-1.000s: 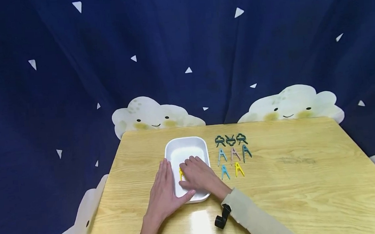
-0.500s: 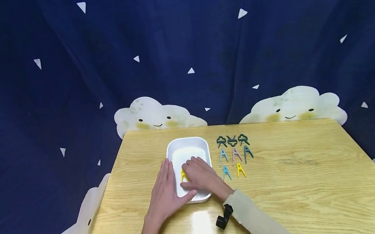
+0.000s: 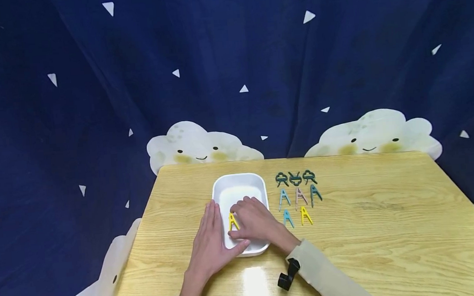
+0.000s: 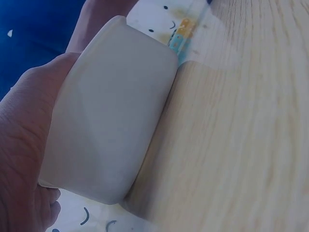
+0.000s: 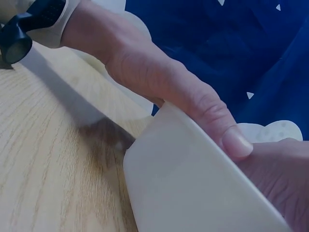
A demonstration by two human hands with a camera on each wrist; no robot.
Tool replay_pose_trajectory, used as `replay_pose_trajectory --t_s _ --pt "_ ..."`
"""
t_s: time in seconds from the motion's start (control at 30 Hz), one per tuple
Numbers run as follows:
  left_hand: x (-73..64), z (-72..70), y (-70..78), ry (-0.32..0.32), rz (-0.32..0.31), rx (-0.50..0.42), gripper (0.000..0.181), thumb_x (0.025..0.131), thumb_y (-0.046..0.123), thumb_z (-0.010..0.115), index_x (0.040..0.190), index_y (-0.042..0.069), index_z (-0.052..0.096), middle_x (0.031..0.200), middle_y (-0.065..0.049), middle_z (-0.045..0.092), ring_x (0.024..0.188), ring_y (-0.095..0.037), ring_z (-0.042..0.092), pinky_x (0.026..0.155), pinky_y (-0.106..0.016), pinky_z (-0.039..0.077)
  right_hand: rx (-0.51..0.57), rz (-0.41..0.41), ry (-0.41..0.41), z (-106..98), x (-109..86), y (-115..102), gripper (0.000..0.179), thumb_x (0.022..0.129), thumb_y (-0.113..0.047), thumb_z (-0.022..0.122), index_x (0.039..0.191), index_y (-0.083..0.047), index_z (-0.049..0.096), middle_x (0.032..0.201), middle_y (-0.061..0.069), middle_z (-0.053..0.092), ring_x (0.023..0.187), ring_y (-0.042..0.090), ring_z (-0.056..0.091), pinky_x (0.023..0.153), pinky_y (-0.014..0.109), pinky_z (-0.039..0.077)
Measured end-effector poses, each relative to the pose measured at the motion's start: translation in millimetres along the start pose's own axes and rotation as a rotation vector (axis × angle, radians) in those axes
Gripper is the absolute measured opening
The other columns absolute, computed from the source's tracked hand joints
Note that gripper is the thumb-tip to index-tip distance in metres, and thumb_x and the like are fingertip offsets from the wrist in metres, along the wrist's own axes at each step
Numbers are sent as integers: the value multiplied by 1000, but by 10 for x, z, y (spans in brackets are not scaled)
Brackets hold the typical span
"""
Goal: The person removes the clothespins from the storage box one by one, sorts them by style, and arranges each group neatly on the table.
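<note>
In the head view, my left hand [image 3: 210, 245] lies along the left side of a white tray [image 3: 239, 179], its fingers straight against the wall. The thumb stretches over the near rim, as the right wrist view also shows. My right hand [image 3: 257, 218] reaches into the tray with bent fingers, wrist crossing the right rim. A yellow clothespin [image 3: 233, 221] lies in the tray between its index finger and thumb. I cannot tell whether the fingers pinch it or hold anything under the palm. The left wrist view shows the tray's outer wall [image 4: 111, 111].
Right of the tray, clips lie in rows: several dark green ones, including a cloud-shaped clip [image 3: 281, 179], a pale blue clothespin [image 3: 284, 197], a pink clothespin [image 3: 300, 196], a blue clothespin [image 3: 288, 218] and another yellow clothespin [image 3: 306, 215]. A wooden table [image 3: 377, 230] bears everything, before a dark blue curtain.
The right hand shifts slightly to the right inside the tray, and more of the yellow clothespin shows beside its fingers. The left hand stays against the tray, and the head view drifts a little.
</note>
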State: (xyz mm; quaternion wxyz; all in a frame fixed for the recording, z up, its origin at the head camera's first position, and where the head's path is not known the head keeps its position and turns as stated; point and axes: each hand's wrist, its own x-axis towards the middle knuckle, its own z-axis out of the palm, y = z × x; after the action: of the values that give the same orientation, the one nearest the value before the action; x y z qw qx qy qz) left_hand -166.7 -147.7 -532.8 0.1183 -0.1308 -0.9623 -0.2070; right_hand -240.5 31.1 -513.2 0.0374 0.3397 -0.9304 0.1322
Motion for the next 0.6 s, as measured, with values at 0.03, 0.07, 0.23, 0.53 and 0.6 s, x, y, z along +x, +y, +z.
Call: replay_pose_trajectory --t_s 0.03,0.07,0.23,0.53,0.6 --pt "0 0 2 -1 0 0 130 82 88 56 163 -7 18 174 -17 6 161 -35 13 128 -48 22 8 -2 7 -7 -7 0 63 80 -59 78 121 -11 74 109 1 74 96 20 57 91 39 49" --pt "1 -1 5 -2 0 -1 130 82 88 56 163 -7 18 174 -17 5 160 -35 14 128 -48 22 15 -3 14 -19 -17 -1 63 80 -59 79 120 -11 74 108 1 74 95 20 57 90 39 49" --pt "3 -2 19 -3 0 -12 130 82 87 59 163 -7 19 174 -19 8 160 -35 14 127 -50 24 42 8 28 -89 -74 14 61 78 -57 79 119 -11 74 108 0 74 94 19 56 91 40 50" --pt "11 -1 8 15 8 -6 130 82 87 58 163 -7 19 173 -20 12 160 -35 16 127 -51 26 66 52 54 -267 -194 104 61 75 -54 83 118 -11 73 108 0 73 93 17 53 93 39 50" --pt "12 -3 6 15 8 -7 130 82 87 58 163 -7 18 174 -19 9 160 -35 16 127 -51 25 68 48 66 -307 -219 127 61 75 -54 83 117 -11 73 107 1 73 92 17 53 90 37 49"
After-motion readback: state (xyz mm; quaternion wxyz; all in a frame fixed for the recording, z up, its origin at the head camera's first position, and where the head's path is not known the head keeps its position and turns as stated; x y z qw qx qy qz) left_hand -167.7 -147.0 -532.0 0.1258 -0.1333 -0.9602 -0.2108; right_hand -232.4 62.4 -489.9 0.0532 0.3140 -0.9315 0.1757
